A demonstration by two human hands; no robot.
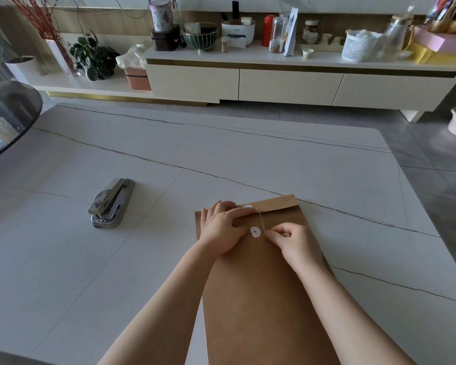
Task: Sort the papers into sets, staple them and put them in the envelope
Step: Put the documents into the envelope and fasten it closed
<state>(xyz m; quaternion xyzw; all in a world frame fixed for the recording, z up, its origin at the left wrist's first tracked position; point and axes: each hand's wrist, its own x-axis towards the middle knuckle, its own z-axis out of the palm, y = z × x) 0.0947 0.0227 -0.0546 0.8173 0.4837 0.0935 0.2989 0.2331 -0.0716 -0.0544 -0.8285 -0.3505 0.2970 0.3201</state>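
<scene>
envelope (261,285) flat on counter (116,259) | left hand (221,227) pressed flap shut | right hand (290,241) grip pinched string (261,219) beside button (255,231), likely for winding | stapler (111,204) well left of envelope

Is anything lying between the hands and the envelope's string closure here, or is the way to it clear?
Nothing visible is in the way. The left hand presses the folded flap of the envelope flat, and the right hand pinches the string right beside the lower white button. The stapler lies well off to the left.
</scene>
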